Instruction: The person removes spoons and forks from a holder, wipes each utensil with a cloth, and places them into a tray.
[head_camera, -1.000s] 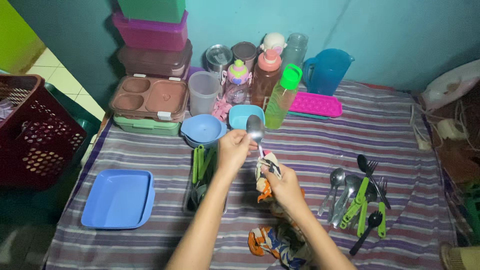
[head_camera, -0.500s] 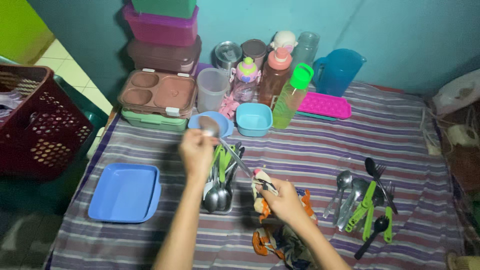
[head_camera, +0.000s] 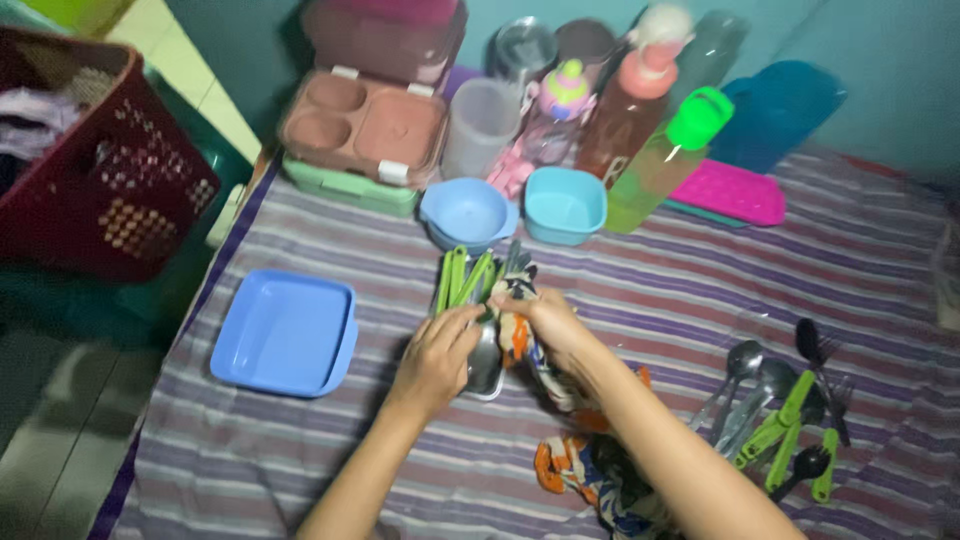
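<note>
A person's two bare hands meet over a small clear cutlery holder (head_camera: 487, 362) that lies near the middle of a table covered with a purple and grey striped cloth (head_camera: 300, 460). The left hand (head_camera: 437, 358) curls down onto the holder's near end, fingers bent over metal spoon bowls; the frame is blurred, so it is not certain whether it grips a spoon or only rests there. The right hand (head_camera: 547, 322) is closed around a bunched patterned rag (head_camera: 572, 455) in orange, white and dark blue, which trails back under the forearm toward the table edge. The holder is packed with green-handled utensils (head_camera: 460, 280) whose handles point away, toward the bowls, and with steel spoons at the near end. The spoons look stiff, light and smooth, probably slippery if damp, best taken by the handle; the rag is soft and limp and can be gripped anywhere. A shallow blue square tray (head_camera: 285, 332) sits to the left, well apart. Two small blue bowls (head_camera: 468, 212) stand just beyond the holder, with bottles, a lunch box and a blue pitcher behind them. Loose cutlery (head_camera: 780, 405), metal, black and green, lies to the right
</note>
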